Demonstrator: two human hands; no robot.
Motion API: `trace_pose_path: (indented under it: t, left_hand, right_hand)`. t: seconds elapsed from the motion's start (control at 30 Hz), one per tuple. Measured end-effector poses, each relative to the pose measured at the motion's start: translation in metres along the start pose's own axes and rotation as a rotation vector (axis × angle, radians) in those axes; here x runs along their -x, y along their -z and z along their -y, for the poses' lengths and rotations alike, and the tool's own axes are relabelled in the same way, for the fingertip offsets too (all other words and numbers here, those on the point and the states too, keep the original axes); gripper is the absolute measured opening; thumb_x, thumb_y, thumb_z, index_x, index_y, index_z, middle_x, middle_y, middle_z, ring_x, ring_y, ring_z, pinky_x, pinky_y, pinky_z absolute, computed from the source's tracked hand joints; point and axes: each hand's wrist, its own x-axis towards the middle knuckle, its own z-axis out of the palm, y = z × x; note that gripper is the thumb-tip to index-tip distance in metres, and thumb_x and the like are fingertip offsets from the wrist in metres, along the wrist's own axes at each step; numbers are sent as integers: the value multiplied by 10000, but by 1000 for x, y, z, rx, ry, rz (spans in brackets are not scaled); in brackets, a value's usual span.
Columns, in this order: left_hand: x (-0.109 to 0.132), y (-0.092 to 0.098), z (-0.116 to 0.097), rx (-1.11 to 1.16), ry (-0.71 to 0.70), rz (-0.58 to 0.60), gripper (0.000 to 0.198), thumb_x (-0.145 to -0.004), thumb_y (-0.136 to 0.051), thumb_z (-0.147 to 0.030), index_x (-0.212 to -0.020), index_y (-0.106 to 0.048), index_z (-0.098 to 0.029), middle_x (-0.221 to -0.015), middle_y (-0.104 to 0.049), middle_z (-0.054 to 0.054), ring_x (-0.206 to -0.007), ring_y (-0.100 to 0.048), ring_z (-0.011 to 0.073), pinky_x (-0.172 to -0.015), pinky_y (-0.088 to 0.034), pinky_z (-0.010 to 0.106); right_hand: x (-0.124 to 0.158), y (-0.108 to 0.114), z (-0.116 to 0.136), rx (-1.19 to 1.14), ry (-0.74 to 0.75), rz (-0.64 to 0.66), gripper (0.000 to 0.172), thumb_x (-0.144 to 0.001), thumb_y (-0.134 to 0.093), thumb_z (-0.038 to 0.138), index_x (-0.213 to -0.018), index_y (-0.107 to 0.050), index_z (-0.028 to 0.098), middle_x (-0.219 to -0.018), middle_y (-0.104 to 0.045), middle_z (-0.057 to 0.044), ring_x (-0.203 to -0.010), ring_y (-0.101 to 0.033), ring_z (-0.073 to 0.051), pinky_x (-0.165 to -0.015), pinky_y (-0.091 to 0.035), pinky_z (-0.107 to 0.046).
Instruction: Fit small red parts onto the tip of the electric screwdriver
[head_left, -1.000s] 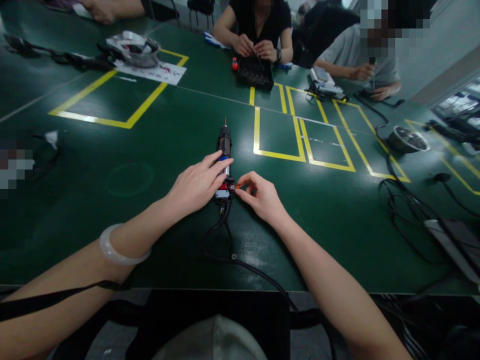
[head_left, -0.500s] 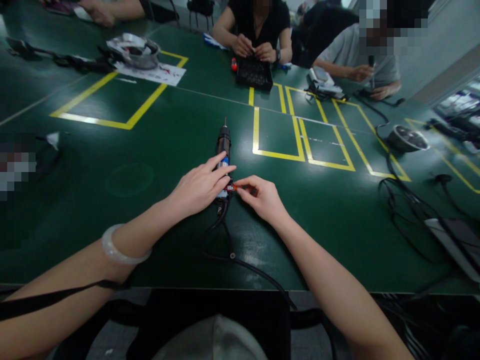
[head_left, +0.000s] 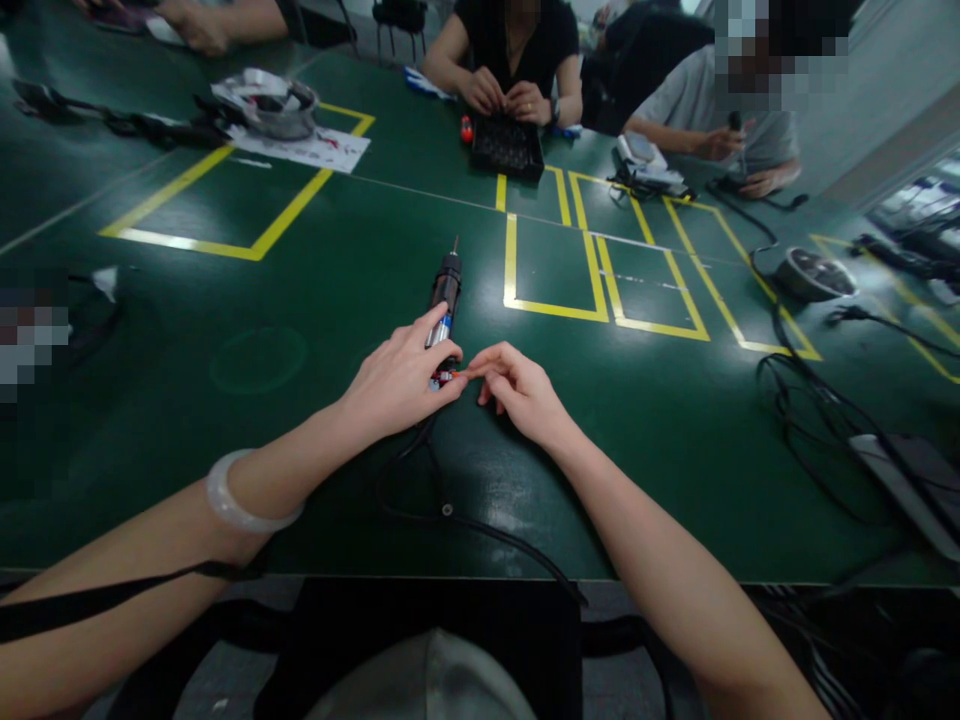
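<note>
Driver (head_left: 447,285) steadied, left hand (head_left: 401,376) fingers closed over it; right hand (head_left: 525,390) at orange piece (head_left: 460,374), near end, pinch unclear; work seemingly unfinished.

A slim, cylindrical power screwdriver with a black front section (head_left: 448,288) lies on its side on the dark green tabletop (head_left: 375,270). Its nose, with a thin metal bit (head_left: 455,245), points toward the table's far side and leans slightly right. Behind the black section come a blue band (head_left: 445,327) and a silver stretch, both partly covered. Small red and white details (head_left: 444,377) show at the rear end, and a tiny orange piece (head_left: 458,374) sits right beside them; whether it is attached cannot be told. A black, flexible cable (head_left: 517,546) trails from the rear in a loose curve toward the near edge, with a small, round, pale-rimmed fitting (head_left: 447,510) along it.
</note>
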Motion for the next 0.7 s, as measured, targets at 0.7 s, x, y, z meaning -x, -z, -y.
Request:
trace_pose_path:
  t: [0.7]
  left_hand:
    - [12, 39, 172, -81, 108, 73, 658, -915, -458, -660, -1221, -689, -125, -1687, -213, 149, -1479, -333, 388, -1206, -283, 578]
  right_hand:
    - [0, 1, 1, 36, -42, 37, 168, -919, -509, 186, -1066, -592, 188, -993, -716, -34, -659, -622, -80, -590, -473, -213]
